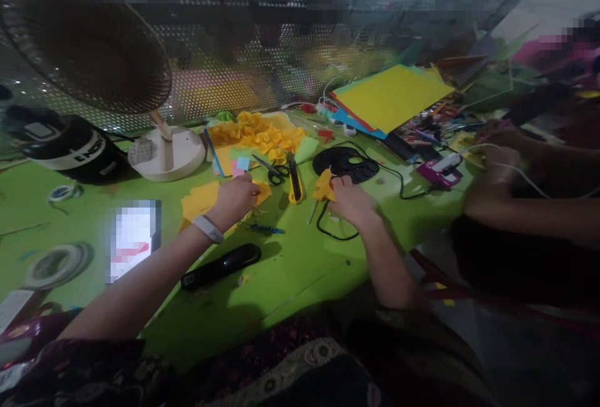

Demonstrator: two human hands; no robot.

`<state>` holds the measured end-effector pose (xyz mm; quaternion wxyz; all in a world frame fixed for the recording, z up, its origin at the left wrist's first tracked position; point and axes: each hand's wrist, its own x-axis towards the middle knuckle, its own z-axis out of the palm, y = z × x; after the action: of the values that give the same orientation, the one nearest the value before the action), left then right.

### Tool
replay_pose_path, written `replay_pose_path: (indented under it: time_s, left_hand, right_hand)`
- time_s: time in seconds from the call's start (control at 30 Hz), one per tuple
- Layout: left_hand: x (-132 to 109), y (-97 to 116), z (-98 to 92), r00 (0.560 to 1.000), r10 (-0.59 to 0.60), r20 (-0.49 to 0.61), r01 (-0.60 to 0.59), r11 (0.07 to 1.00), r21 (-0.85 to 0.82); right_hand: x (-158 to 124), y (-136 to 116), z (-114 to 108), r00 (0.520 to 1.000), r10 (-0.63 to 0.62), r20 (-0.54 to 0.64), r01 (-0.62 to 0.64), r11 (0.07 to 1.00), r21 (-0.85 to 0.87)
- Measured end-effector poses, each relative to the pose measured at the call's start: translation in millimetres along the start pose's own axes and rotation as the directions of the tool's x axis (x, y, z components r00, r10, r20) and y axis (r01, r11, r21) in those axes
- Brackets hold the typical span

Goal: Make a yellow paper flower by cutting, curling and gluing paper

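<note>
My left hand (234, 199), with a white wristband, is closed over yellow-orange paper pieces (199, 202); its fingertips pinch at a piece near the stack's right end. In my right hand (352, 199) the fingers are wrapped round a small crumpled yellow-orange paper piece (323, 185), just above the table. Between the hands lie a yellow utility knife (295, 185) and dark scissors (277, 174). A blue slim item (267, 229) rests below them. Closer to me is a black stapler (222, 266). Behind, ruffled orange paper pieces (257, 133) form a heap.
At the left stand a fan (166, 154) and a black bottle-like container (79, 147); a lit phone (134, 238) and tape roll (56, 266) lie nearer. A black flat pad (347, 164) and coloured sheets (394, 97) lie right. Another person's hands (499, 157) work beside a purple device (439, 172).
</note>
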<state>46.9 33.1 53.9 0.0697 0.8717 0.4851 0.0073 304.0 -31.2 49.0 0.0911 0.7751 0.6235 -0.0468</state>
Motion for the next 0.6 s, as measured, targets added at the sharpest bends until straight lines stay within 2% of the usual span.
replay_pose_path:
  time_s: [0.1, 0.17, 0.2, 0.27, 0.33, 0.4, 0.43, 0.5, 0.57, 0.6]
  left_hand:
    - [-7, -12, -0.1, 0.987, -0.013, -0.16, -0.019, 0.98, -0.197]
    - [-14, -22, 0.4, 0.965, -0.035, -0.258, -0.074, 0.913, -0.401]
    - [-18, -26, 0.2, 0.957, -0.056, -0.284, -0.103, 0.852, -0.514]
    - [-26, -31, -1.9, 0.955, -0.109, -0.277, -0.135, 0.671, -0.729]
    - [-35, -30, -6.1, 0.963, -0.137, -0.234, -0.144, 0.475, -0.868]
    - [-43, -25, -11.1, 0.961, -0.163, -0.222, -0.158, 0.334, -0.929]
    - [-47, -22, -13.2, 0.958, -0.176, -0.227, -0.171, 0.285, -0.943]
    - [-53, -17, -15.7, 0.95, -0.195, -0.244, -0.202, 0.212, -0.956]
    - [-59, -14, -15.2, 0.94, -0.213, -0.268, -0.234, 0.17, -0.957]
    - [-61, -14, -14.0, 0.934, -0.218, -0.282, -0.25, 0.163, -0.954]
  right_hand:
    - [3, 2, 6, 0.999, 0.0, -0.048, 0.0, 1.0, 0.002]
    - [4, 6, 10, 0.989, -0.009, -0.147, 0.012, 1.0, 0.022]
    - [5, 9, 11, 0.98, -0.007, -0.2, 0.016, 0.999, 0.047]
    - [6, 16, 11, 0.951, 0.012, -0.308, 0.039, 0.987, 0.158]
    - [8, 21, 8, 0.893, 0.068, -0.445, 0.106, 0.929, 0.355]
    - [9, 22, 2, 0.834, 0.194, -0.517, 0.191, 0.778, 0.599]
    - [9, 20, -2, 0.83, 0.253, -0.498, 0.225, 0.664, 0.713]
    - [7, 11, -10, 0.897, 0.253, -0.364, 0.246, 0.397, 0.884]
    - [2, -4, -17, 0.975, 0.077, -0.209, 0.193, 0.178, 0.965]
    - [0, -12, -21, 0.986, -0.012, -0.164, 0.164, 0.083, 0.983]
